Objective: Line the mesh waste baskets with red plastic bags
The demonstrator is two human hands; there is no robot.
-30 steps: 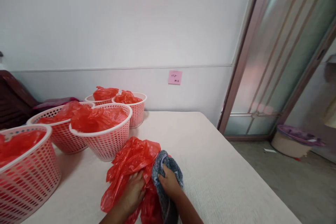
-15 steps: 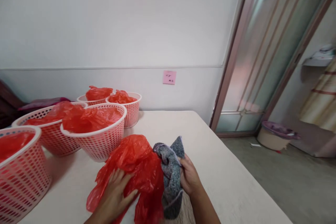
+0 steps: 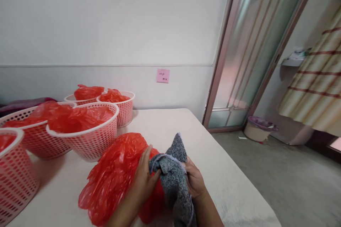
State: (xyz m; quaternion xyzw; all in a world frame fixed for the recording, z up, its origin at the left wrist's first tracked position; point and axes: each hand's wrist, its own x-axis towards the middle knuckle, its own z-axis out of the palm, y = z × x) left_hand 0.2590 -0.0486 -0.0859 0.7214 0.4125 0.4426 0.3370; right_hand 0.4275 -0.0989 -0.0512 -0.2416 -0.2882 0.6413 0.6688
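Note:
A grey speckled cloth with a pale purple edge (image 3: 174, 177) hangs between my hands above the table's near part. My right hand (image 3: 194, 178) grips its right side, the fingers partly hidden behind the fabric. At its upper left corner, my left hand (image 3: 146, 173) has the edge between thumb and fingers. A crumpled red plastic bag (image 3: 112, 173) lies on the white table (image 3: 170, 124), under and left of my left forearm.
Several pink-white perforated baskets (image 3: 93, 145) holding red bags stand at the left. A pink note (image 3: 163, 76) is on the wall behind. Beyond the table's right edge, a lined bin (image 3: 255, 131) stands on the floor near a sliding door (image 3: 234, 53).
My left hand has left the red bag, moved right and taken hold of the cloth. The cloth is more spread out. The view has turned slightly right.

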